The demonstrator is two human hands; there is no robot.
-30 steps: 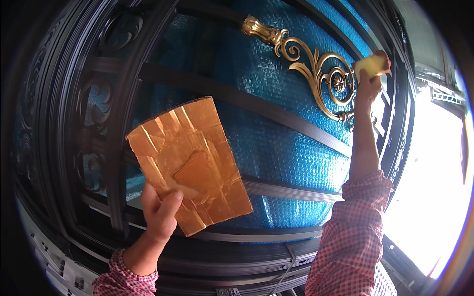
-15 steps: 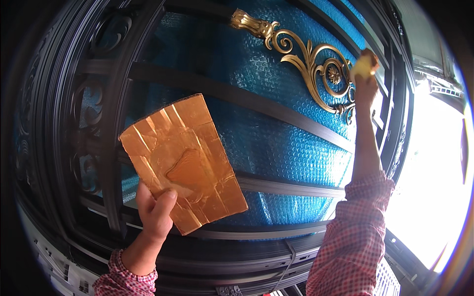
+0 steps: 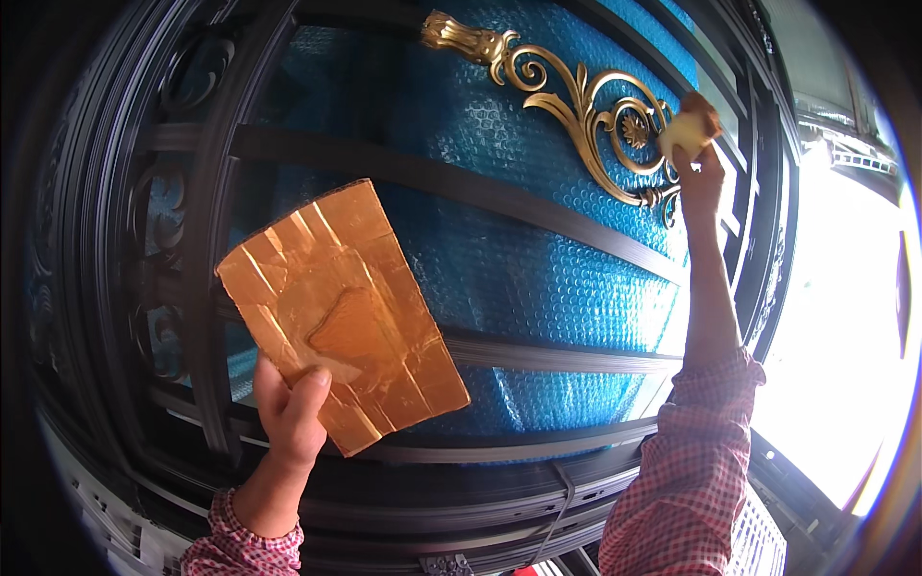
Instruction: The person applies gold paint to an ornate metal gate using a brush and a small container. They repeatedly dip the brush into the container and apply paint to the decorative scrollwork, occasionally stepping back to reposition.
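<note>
Head view: gilded scroll ornament [image 3: 576, 106] on the dark gate, where the right hand [image 3: 699, 168] presses a yellowish pad [image 3: 684, 132], fingers pinching it. Left hand [image 3: 288, 408] grips a gold-coated board [image 3: 336, 307] upright, close by, against blue bubble wrap [image 3: 519, 259].

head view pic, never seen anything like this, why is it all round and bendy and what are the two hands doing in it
The picture comes from a wide fisheye camera worn on a person's head, looking out at their own hands; that lens bends straight edges near the rim. No machine is here, only two bare hands in checked sleeves. The left hand grips a stiff board covered in shiny gold foil by its lower edge. The right hand is raised and presses a small pale pad against a gold scroll ornament. That ornament is mounted on a dark metal gate frame, behind which lies blue bubble wrap. Bright daylight shows at the right.
</note>
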